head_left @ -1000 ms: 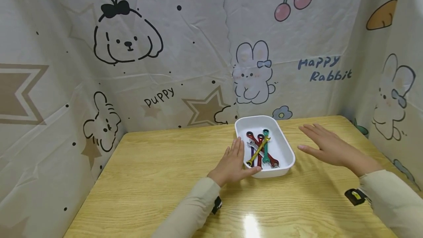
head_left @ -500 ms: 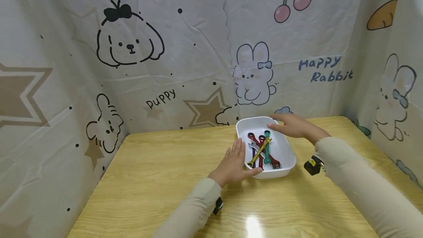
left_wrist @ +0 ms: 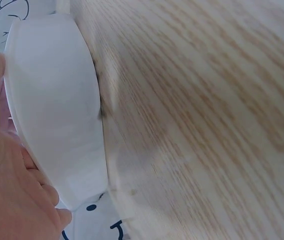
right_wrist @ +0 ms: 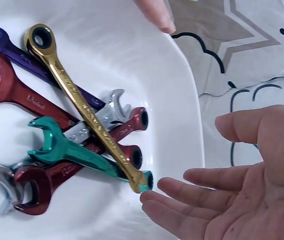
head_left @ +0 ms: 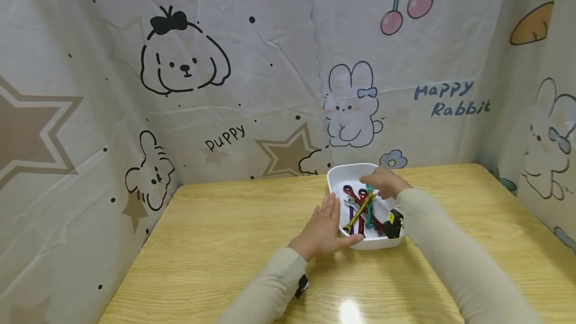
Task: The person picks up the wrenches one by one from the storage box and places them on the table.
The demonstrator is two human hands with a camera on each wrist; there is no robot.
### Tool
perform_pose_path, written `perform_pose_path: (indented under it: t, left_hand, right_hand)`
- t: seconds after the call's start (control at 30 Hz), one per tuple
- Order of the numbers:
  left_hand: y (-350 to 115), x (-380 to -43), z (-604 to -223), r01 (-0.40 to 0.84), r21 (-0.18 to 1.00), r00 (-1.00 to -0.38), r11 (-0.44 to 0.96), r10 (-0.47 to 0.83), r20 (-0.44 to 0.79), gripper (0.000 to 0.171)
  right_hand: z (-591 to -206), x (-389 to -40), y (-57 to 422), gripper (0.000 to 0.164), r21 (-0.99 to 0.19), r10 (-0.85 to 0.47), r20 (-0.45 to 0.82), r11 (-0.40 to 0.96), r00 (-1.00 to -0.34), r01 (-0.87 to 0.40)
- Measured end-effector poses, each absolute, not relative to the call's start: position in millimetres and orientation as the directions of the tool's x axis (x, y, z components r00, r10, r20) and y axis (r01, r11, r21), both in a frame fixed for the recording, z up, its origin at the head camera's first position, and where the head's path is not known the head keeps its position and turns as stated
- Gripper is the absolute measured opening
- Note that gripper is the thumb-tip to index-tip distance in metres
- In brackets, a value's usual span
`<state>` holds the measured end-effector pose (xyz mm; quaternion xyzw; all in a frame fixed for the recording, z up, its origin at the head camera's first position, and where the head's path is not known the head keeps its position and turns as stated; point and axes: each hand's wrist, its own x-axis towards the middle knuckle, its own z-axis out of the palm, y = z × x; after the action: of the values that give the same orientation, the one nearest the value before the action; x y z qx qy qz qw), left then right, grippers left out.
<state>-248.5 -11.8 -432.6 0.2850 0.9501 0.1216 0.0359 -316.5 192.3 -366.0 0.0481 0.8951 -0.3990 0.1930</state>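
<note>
A white tub (head_left: 377,244) on the table holds several wrenches in a loose heap. My left hand (head_left: 320,229) rests along the tub's left side with straight fingers, its thumb by the front rim. Over the tub's right part is my right hand (head_left: 386,182), thumb spread from the fingers. In the right wrist view its fingertips lie close to the ends of the gold wrench (right_wrist: 77,97) and green wrench (right_wrist: 84,154); contact is unclear. Beneath the gold one are a purple wrench (right_wrist: 27,62), red wrenches (right_wrist: 32,100) and a silver wrench (right_wrist: 77,133).
The wooden table (head_left: 225,244) extends to the left and in front of the tub. A printed cloth (head_left: 270,74) hangs close behind the tub and along the table's sides. A dark wrist device (head_left: 393,224) on the right arm covers the tub's front right corner.
The right hand has moved left from beside the tub, over its far right rim, and down toward the wrenches. The left hand has stayed at the tub's left side.
</note>
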Motion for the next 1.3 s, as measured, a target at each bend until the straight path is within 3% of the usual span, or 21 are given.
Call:
perform_pose_path:
  t: [0.3,0.53,1.3]
  left_hand:
    - [-12,-248,-430,0.538,0.239,-0.834,0.808,0.551,0.012,0.107]
    - [-12,-249,-431,0.545,0.224,-0.831,0.808,0.556,0.020,0.107]
    - [-12,-250,-436,0.536,0.229,-0.836,0.812,0.549,0.013,0.107]
  right_hand:
    - [-386,-314,187,0.054,-0.684,0.025,-0.415,0.651,-0.910,0.329]
    - [-396,-317,185,0.040,-0.599,0.052,-0.472,0.713,-0.880,0.364]
    - [-401,-328,175,0.027,-0.611,0.023,-0.427,0.730,-0.904,0.307]
